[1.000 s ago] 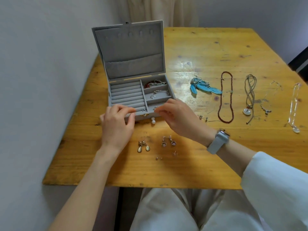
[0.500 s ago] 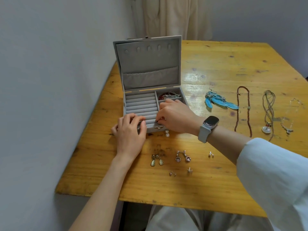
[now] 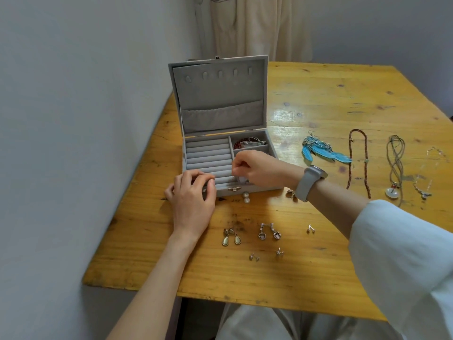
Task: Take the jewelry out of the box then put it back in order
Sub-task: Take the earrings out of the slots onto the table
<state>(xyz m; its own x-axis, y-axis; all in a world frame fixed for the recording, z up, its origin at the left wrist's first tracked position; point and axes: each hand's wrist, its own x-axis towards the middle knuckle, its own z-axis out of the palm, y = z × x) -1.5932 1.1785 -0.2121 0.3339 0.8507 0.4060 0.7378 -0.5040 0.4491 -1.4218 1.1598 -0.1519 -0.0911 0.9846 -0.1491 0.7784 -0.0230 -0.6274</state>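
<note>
The grey velvet jewelry box (image 3: 220, 99) stands open at the table's left edge, its lid upright. My left hand (image 3: 192, 200) grips its front left corner, fingers curled over the ring rolls (image 3: 208, 155). My right hand (image 3: 259, 169) hovers over the right compartments with thumb and forefinger pinched together; what they pinch is hidden. A red bracelet and chains (image 3: 245, 143) lie in the back right compartment. Pearl earrings (image 3: 246, 198) sit against the box front.
On the wooden table (image 3: 318, 94) lie teardrop earrings (image 3: 231, 238), heart earrings (image 3: 269, 232), several small studs (image 3: 279, 252), blue feather earrings (image 3: 323, 150), a brown bead necklace (image 3: 358, 163) and a cord necklace with white pendant (image 3: 394, 165). A wall runs along the left.
My right hand moved from the box's front edge up over the right compartments. My left hand stayed on the front left corner. The camera view shifted.
</note>
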